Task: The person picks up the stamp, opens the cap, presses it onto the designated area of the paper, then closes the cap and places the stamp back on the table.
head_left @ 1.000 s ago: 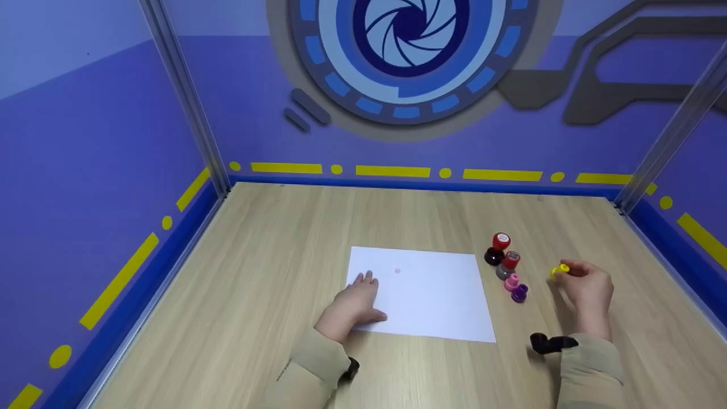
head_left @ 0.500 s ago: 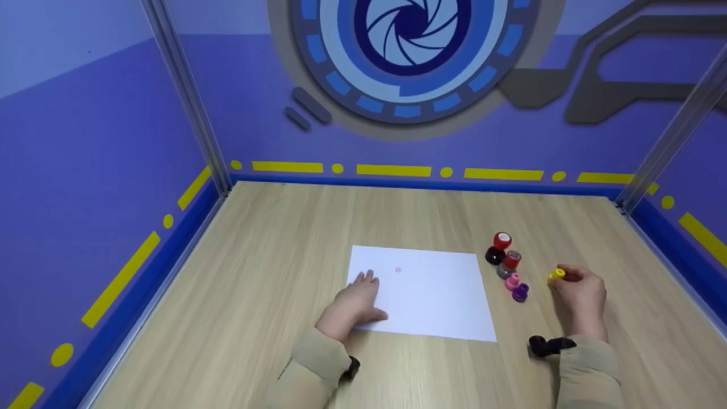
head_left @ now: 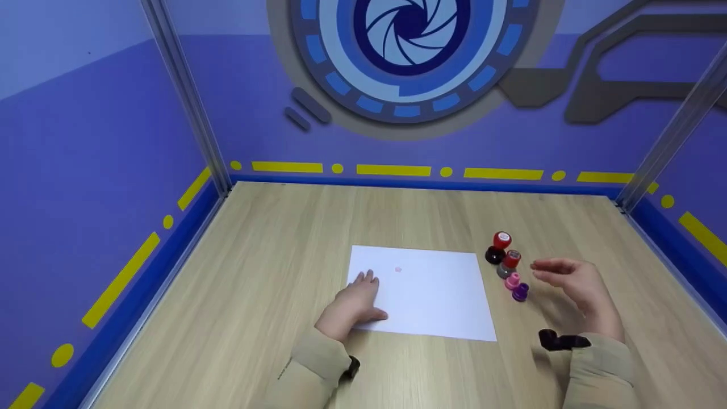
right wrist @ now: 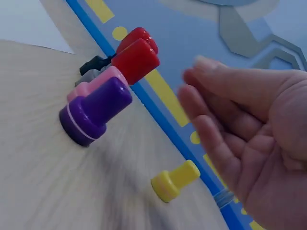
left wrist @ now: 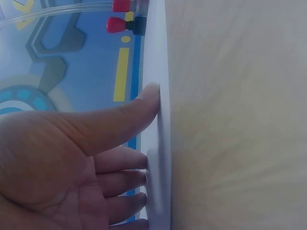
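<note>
My left hand (head_left: 355, 298) rests on the left side of a white sheet of paper (head_left: 434, 301), fingers spread, thumb near its front edge. A small pink mark (head_left: 398, 269) shows on the sheet beyond the fingertips. To the right of the paper, my right hand (head_left: 582, 287) is raised over the table with nothing in its fingers. Below it, in the right wrist view, a yellow stamp (right wrist: 173, 182) stands upright on the table; the hand hides it in the head view. Nearest the right fingertips are a purple stamp (head_left: 520, 292) and a pink stamp (head_left: 513, 280).
Behind the pink stamp stand a red-topped stamp with a grey base (head_left: 511, 260) and another red-handled stamp on a black base (head_left: 501, 241), all in a slanting row. Blue printed panels (head_left: 397, 147) close off the wooden table (head_left: 272, 272) at the back and sides.
The right hand has set the yellow stamp down on the table and let it go, its fingers straightening and shifting left towards the other stamps. My left hand has stayed on the paper.
</note>
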Action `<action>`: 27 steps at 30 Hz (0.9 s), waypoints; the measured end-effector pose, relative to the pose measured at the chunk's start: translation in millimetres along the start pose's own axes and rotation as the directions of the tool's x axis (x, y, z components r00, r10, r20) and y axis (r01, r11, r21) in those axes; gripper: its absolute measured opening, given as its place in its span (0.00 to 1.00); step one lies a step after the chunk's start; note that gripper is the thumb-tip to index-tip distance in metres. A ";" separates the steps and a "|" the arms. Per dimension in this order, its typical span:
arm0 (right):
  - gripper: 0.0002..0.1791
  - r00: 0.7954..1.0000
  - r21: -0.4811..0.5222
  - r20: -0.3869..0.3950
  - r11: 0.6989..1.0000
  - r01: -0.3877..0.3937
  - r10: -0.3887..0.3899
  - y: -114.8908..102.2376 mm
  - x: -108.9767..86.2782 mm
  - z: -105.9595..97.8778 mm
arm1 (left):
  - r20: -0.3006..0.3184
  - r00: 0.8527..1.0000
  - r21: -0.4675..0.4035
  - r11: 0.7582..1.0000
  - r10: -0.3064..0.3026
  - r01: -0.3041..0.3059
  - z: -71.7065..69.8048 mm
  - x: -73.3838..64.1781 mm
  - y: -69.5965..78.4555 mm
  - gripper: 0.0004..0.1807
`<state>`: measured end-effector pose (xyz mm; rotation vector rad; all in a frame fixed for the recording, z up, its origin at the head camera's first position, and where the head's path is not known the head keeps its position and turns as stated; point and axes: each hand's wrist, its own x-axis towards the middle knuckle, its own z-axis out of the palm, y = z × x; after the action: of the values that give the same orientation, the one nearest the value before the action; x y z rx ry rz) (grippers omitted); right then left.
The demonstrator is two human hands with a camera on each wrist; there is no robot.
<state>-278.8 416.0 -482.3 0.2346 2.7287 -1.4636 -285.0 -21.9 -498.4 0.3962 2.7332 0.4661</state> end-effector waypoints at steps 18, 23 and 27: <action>0.20 0.968 0.124 0.246 0.990 -0.073 0.041 14.4 9.7 16.8 | -0.009 1.000 0.007 1.000 0.005 -0.005 0.5 -0.1 -0.1 0.46; 0.20 0.970 0.090 0.236 0.993 -0.077 0.054 15.2 10.5 18.0 | -0.010 1.000 -0.006 1.000 0.005 -0.006 0.6 -0.7 0.0 0.46; 0.21 0.972 0.124 0.227 0.988 -0.092 0.062 13.5 7.9 16.3 | -0.012 1.000 -0.016 1.000 0.006 -0.007 0.0 -1.7 0.1 0.46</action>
<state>-285.2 410.8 -503.3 0.1673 2.4228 -1.5506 -283.4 -22.5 -497.8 0.3996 2.7386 0.4931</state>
